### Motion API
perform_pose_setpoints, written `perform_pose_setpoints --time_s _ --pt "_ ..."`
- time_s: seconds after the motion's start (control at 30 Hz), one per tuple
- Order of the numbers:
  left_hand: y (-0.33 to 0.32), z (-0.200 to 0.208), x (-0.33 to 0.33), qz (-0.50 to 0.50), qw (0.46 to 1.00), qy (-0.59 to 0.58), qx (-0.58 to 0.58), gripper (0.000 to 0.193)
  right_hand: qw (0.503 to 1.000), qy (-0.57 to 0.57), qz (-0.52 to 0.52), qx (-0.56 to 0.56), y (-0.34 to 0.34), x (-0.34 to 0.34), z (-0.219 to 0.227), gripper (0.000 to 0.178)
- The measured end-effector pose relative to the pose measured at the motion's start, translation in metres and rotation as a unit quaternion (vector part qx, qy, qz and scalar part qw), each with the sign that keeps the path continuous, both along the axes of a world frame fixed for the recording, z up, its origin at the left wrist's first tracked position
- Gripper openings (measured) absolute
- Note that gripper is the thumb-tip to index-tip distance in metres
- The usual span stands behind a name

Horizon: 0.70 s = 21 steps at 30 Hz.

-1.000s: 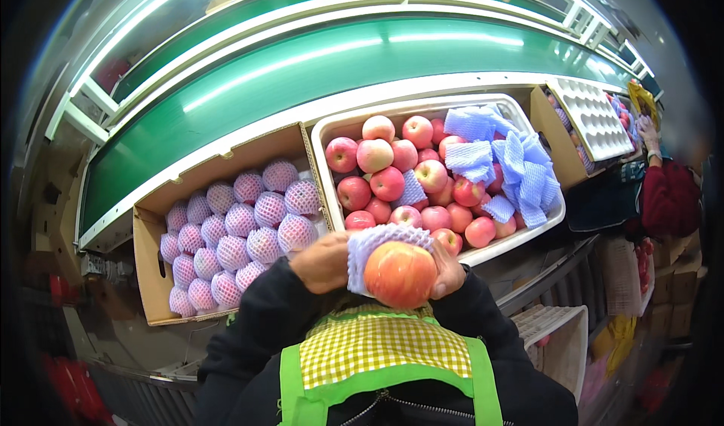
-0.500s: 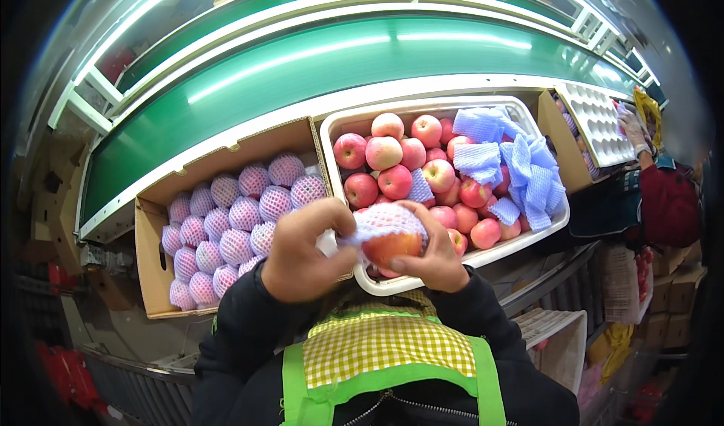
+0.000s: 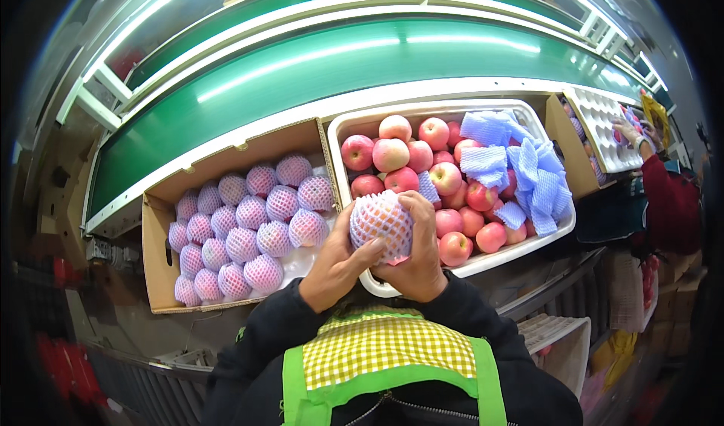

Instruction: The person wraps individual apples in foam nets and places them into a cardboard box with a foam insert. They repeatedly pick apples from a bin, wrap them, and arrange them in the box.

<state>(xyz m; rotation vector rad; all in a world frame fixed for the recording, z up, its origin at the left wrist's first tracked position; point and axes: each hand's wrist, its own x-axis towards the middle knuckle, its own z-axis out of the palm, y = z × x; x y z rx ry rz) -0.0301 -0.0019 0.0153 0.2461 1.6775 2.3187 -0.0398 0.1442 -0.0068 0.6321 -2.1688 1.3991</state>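
Centre frame: foam net (image 3: 368, 213) now covers more of apple (image 3: 386, 226) than before; wrapping looks nearly done, your left fingers (image 3: 365, 255) and right fingers (image 3: 418, 211) gripping it

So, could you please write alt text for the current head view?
A person's left hand and right hand hold a netted apple. At left, a box holds rows of wrapped apples; at right, a white tub holds bare apples and loose blue nets. A green belt runs behind both.

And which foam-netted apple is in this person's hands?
The foam-netted apple between the left hand and right hand; those in the cardboard box lie untouched.
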Motion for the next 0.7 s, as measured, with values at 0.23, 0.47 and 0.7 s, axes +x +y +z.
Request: perform_pose_setpoints --time_s 0.23,0.47,0.7 --pt "-0.022 -0.007 0.000 0.037 0.998 -0.054 -0.006 0.072 0.911 -0.295 0.235 -0.165 0.024 -0.003 0.015 0.064" --pt "-0.052 -0.002 -0.001 -0.037 0.992 -0.014 -0.120 0.067 0.829 -0.415 0.362 -0.096 0.002 -0.034 0.012 0.064" --pt "-0.081 -0.002 0.011 0.001 0.993 -0.105 -0.057 0.058 0.702 -0.567 0.398 -0.167 -0.040 -0.046 0.005 0.054"
